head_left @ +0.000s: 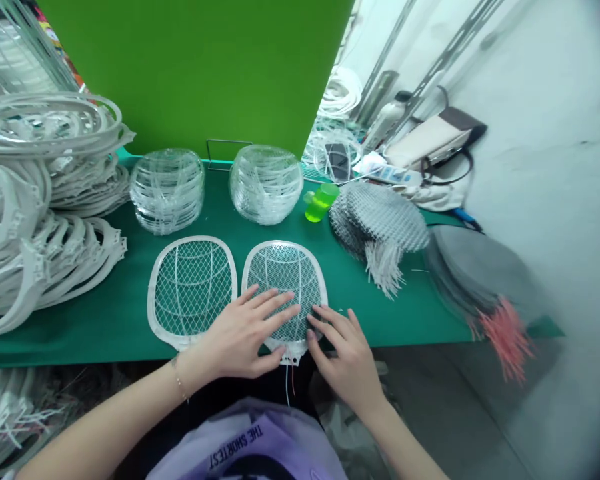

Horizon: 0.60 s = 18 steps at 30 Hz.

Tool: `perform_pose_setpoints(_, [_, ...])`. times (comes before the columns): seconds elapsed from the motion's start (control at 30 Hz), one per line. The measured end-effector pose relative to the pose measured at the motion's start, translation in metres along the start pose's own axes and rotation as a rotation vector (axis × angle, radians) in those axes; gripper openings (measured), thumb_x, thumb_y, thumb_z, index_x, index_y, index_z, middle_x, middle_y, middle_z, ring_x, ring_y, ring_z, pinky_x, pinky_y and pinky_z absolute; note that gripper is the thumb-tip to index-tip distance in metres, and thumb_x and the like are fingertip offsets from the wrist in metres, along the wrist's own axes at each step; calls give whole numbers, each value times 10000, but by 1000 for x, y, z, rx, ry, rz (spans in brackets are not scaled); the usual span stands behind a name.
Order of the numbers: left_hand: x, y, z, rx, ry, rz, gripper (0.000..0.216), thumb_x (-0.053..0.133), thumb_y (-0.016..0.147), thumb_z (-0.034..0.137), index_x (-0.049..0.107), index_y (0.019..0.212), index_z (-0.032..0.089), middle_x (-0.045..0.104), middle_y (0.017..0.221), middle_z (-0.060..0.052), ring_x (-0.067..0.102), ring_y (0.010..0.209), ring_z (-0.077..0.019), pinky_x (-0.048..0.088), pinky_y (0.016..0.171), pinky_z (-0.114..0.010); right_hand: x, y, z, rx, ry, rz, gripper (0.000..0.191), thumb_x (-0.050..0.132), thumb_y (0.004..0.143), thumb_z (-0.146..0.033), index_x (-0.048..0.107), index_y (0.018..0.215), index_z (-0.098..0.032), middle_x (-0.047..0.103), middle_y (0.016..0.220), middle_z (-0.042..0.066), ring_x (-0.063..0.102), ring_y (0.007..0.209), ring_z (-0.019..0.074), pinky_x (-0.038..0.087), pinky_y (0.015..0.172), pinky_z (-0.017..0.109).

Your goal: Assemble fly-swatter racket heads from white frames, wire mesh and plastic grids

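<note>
Two bare hands at the near edge of a green-covered table [105, 337], both over one piece of work. Left hand [247, 333]: palm down, fingers fanned wide across the lower mesh of the right-hand racket frame [286, 270], thumb by its neck; nothing gripped. A thin bracelet [179, 381] circles that wrist. Right hand [343, 343]: fingers apart and slightly bent, fingertips at the frame's lower right rim; no grasp seen. Frame lies flat, neck toward the person, a white wire [287, 385] and a red one trailing off the table edge.

Just left of it, a second racket frame [193, 283], also flat, more open in its mesh; left forearm passes over its near end.

Behind the pair: two stacks of clear frames, left stack [167, 191] and right stack [267, 185], before a green panel [195, 73]. A lime-green cup [322, 203] stands beside the right stack. Further right, grey mesh sheets [383, 213] with pale wires, then a darker pile [485, 260] with reddish wires, blurred. Far left, white frames [73, 270] heaped high.
</note>
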<state>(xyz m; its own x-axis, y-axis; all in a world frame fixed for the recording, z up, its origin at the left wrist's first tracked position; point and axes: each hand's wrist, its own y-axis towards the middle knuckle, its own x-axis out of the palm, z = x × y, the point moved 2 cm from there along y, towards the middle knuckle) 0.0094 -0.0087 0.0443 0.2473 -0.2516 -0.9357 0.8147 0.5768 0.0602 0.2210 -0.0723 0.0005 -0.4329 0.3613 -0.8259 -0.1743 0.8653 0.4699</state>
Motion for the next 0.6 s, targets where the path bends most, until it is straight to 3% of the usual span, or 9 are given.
perform_pose_setpoints(0.13, [7,18,10,1,-15,-38,403,447,987,309,580,1337,161,568,1441,-110,544,1300,-293,411,1110,-488,-8,-10,-13,-19,41,20,339,600,896,-263,622,1220,-167,677,1250,143,612,1219,299,387,1113,562])
perform_pose_setpoints(0.27, [7,26,11,-33,-70,-57,338,580,890,298,646,1185,148,626,1319,-133,602,1145,-299,512,975,-448,-6,-47,-36,-172,146,138,595,682,772,-285,561,1330,-118,690,1140,151,631,1145,292,511,997,455])
perform_pose_setpoints(0.4, [1,31,8,-49,-124,-91,350,670,798,289,646,1119,152,622,1239,-132,570,1106,-303,519,945,-441,13,-77,-38,-236,157,206,550,620,779,-169,575,1328,-188,708,1062,76,667,1046,225,540,940,388])
perform_pose_setpoints(0.5, [-4,32,6,-38,-174,-123,471,681,788,264,609,1244,172,608,1247,-111,546,1147,-293,480,1008,-436,25,-81,-33,-287,68,221,435,625,839,-113,638,1248,-259,741,1017,20,683,1003,173,505,992,338])
perform_pose_setpoints(0.6, [-7,29,4,-36,-189,-153,590,661,815,281,536,1390,237,595,1261,-87,538,1141,-289,494,976,-438,27,-72,-30,-285,27,226,348,636,884,-102,678,1191,-259,769,962,4,701,951,154,509,945,300])
